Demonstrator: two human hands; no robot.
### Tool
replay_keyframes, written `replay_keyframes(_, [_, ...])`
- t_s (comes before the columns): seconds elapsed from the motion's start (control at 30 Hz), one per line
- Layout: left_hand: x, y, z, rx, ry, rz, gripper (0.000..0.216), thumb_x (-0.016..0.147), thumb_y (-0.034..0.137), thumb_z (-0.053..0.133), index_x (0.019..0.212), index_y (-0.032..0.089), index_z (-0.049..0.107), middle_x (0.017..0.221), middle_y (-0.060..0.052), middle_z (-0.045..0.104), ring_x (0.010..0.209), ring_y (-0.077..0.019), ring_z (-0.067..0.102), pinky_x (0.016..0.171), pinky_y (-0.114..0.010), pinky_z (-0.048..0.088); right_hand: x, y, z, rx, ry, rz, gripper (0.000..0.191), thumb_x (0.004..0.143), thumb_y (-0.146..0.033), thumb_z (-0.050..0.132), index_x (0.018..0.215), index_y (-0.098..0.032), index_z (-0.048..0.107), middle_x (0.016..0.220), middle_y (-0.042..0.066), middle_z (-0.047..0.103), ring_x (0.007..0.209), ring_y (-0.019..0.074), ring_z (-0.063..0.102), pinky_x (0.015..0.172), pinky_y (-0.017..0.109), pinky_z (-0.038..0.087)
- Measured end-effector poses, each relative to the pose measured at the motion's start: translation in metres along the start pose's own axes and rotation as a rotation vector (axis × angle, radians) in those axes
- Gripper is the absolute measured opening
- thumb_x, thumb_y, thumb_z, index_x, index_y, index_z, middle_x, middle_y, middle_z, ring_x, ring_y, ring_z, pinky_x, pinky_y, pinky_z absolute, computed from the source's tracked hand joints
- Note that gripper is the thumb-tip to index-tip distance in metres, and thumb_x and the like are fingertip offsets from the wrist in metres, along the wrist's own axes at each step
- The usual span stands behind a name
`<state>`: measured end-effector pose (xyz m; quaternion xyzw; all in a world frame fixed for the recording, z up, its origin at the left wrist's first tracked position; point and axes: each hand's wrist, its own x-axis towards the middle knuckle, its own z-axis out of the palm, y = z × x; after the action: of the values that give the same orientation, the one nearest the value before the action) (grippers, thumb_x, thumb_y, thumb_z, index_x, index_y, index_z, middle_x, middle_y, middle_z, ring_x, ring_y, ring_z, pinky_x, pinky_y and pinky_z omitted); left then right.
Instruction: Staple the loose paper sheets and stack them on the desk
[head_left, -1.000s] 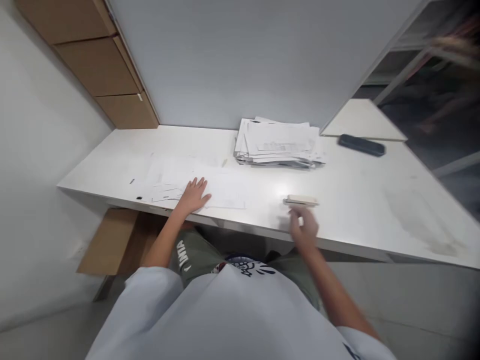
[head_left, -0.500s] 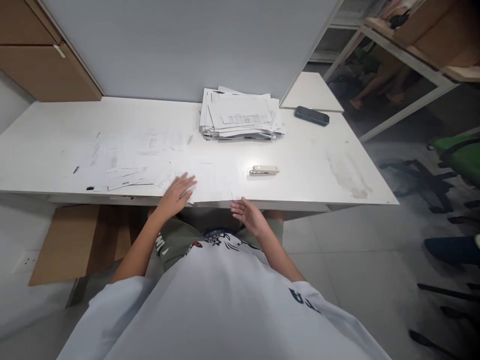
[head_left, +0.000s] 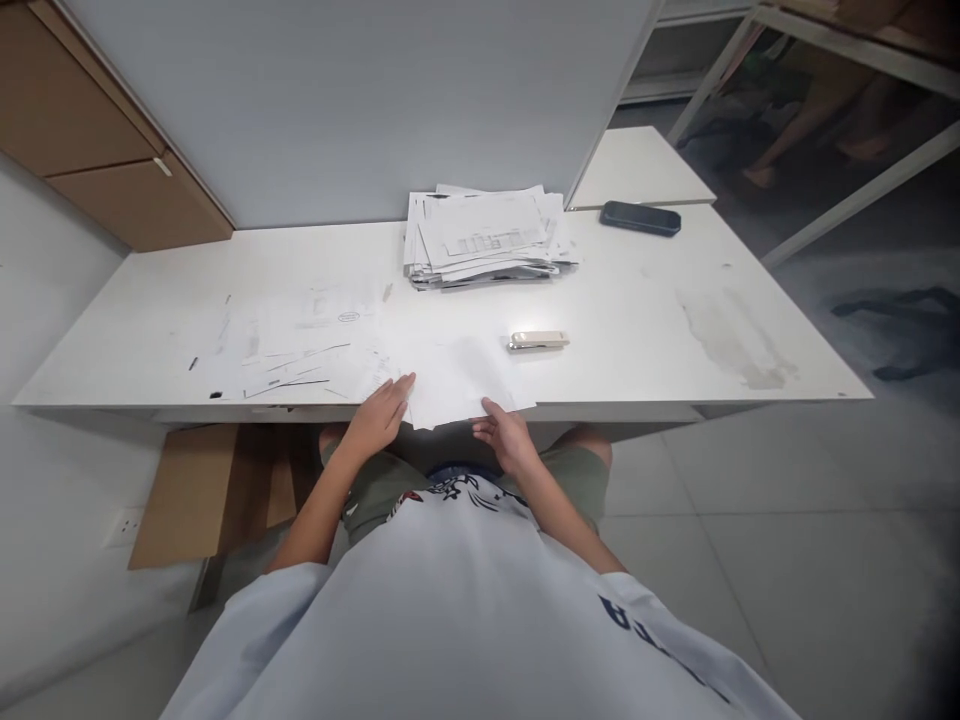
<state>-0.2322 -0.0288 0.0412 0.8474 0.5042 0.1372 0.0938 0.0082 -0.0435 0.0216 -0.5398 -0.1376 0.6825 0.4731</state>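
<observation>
Head: paper (head_left: 454,384) (edge) in right grip (head_left: 508,440)

I have the left hand (head_left: 381,415) laid with fingers extended on the left side of a white sheet (head_left: 450,375) that overhangs the front edge of the worktop (head_left: 622,330). The right hand (head_left: 504,437) grips the sheet's near edge, thumb on top. Just beyond the sheet's right side I see a cream stapler (head_left: 538,341). A paper stack (head_left: 491,235) sits near the back edge, a dark case (head_left: 640,218) near the back right corner.
</observation>
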Motion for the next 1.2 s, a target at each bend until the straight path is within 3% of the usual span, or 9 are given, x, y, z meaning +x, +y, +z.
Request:
replay_keyframes(0.13, [-0.003,-0.005,0.001,0.043,0.044,-0.113,0.057,0.1,0.034,0.023,0.153,0.011,0.025,0.15,-0.012,0.044,0.138,-0.0182,0.043,0.121,-0.04,0.025,-0.006,0.003,-0.001,-0.046,0.021,-0.152,0.031,0.068,-0.041,0.079,0.06,-0.017,0.061,0.047,0.002,0.062,0.043,0.012,0.053,0.046,0.024,0.047])
replay_keyframes(0.2, [-0.004,-0.017,-0.005,0.107,0.044,-0.177,0.056,0.099,0.035,0.026,0.151,0.014,0.03,0.15,-0.012,0.044,0.14,-0.0197,0.041,0.122,-0.045,0.021,-0.008,0.001,-0.002,-0.065,0.019,-0.207,0.033,0.064,-0.045,0.08,0.061,-0.018,0.062,0.046,0.001,0.061,0.043,0.0129,0.053,0.046,0.026,0.046])
replay_keyframes(0.37, [0.0,-0.06,-0.029,0.252,0.086,-0.458,0.054,0.096,0.035,0.032,0.143,0.013,0.045,0.153,-0.016,0.038,0.143,-0.0279,0.035,0.12,-0.056,0.017,-0.011,0.004,-0.007,-0.001,0.018,-0.124,0.037,0.059,-0.048,0.082,0.058,-0.018,0.06,0.048,0.002,0.062,0.042,0.012,0.051,0.044,0.025,0.045])
replay_keyframes(0.47, [0.009,-0.062,-0.034,0.279,0.176,-0.555,0.054,0.091,0.024,0.035,0.142,0.01,0.046,0.152,-0.018,0.04,0.146,-0.0335,0.027,0.119,-0.063,0.014,-0.012,0.012,-0.007,0.045,0.026,-0.099,0.039,0.061,-0.049,0.08,0.055,-0.02,0.056,0.047,0.001,0.06,0.04,0.0113,0.05,0.043,0.025,0.045])
replay_keyframes(0.63, [0.025,-0.016,-0.009,0.097,0.169,-0.264,0.052,0.092,0.018,0.032,0.143,0.019,0.046,0.146,-0.008,0.05,0.145,-0.0263,0.032,0.121,-0.055,0.021,-0.013,0.012,0.0,0.135,-0.066,-0.033,0.036,0.068,-0.042,0.08,0.058,-0.02,0.054,0.046,-0.001,0.058,0.044,0.0122,0.056,0.048,0.024,0.052])
replay_keyframes(0.77, [0.026,0.005,0.001,-0.061,0.253,-0.296,0.05,0.097,0.019,0.022,0.139,0.016,0.048,0.14,-0.01,0.055,0.139,-0.022,0.042,0.119,-0.048,0.031,-0.009,-0.006,0.012,0.267,-0.092,0.1,0.022,0.077,-0.02,0.075,0.068,-0.02,0.055,0.058,0.003,0.067,0.064,0.0168,0.07,0.058,0.022,0.061])
replay_keyframes(0.9, [0.029,0.008,-0.014,-0.108,0.297,-0.248,0.047,0.101,0.03,0.021,0.138,0.022,0.05,0.141,-0.007,0.055,0.141,-0.0207,0.039,0.115,-0.045,0.037,0.0,-0.026,0.025,0.391,-0.222,0.204,0.011,0.087,-0.01,0.058,0.08,-0.018,0.056,0.082,0.011,0.074,0.089,0.0184,0.074,0.072,0.023,0.063])
replay_keyframes(1.03, [0.042,0.013,-0.019,-0.013,0.14,-0.043,0.047,0.1,0.041,0.033,0.141,0.023,0.048,0.147,-0.007,0.049,0.147,-0.0248,0.026,0.119,-0.05,0.027,0.007,-0.039,0.033,0.429,-0.234,0.211,0.011,0.091,-0.009,0.05,0.086,-0.015,0.058,0.086,0.012,0.074,0.09,0.0172,0.073,0.076,0.023,0.063])
replay_keyframes(1.2, [0.058,0.011,0.001,0.096,-0.051,0.077,0.052,0.098,0.042,0.041,0.146,0.024,0.041,0.157,-0.006,0.034,0.15,-0.029,0.016,0.12,-0.055,0.019,-0.005,-0.032,0.023,0.23,-0.401,0.169,0.015,0.089,-0.026,0.057,0.093,-0.015,0.065,0.103,0.013,0.074,0.098,0.0202,0.071,0.078,0.029,0.061])
